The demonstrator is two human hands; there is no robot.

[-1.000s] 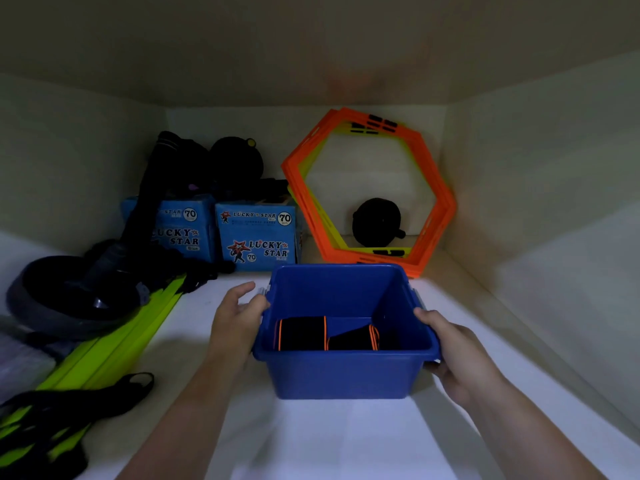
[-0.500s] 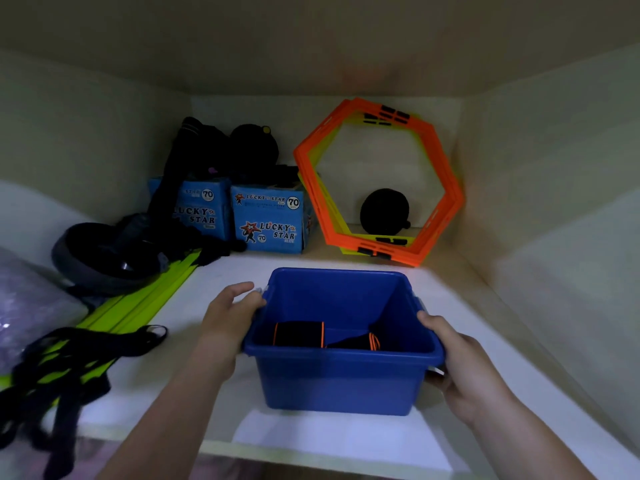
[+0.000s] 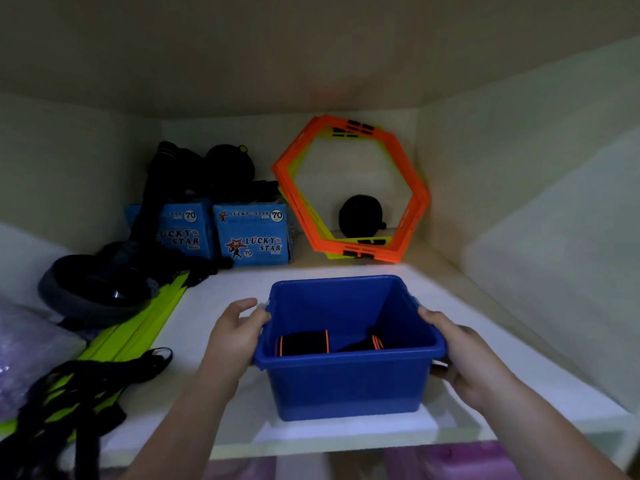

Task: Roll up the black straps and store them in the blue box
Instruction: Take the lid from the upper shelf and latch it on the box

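The blue box stands near the front edge of a white shelf. Inside it lie two rolled black straps with orange edges, one on the left and one on the right. My left hand grips the box's left rim. My right hand holds the right rim, fingers under the lip.
At the back stand two blue Lucky Star cartons, orange and yellow hexagon rings and a black round item. On the left lie a black wheel-like item, yellow-green slats and loose black webbing. Shelf walls close both sides.
The box has come toward the shelf's front edge between both hands, and the view has pulled back. Both hands keep their grip on the rims.
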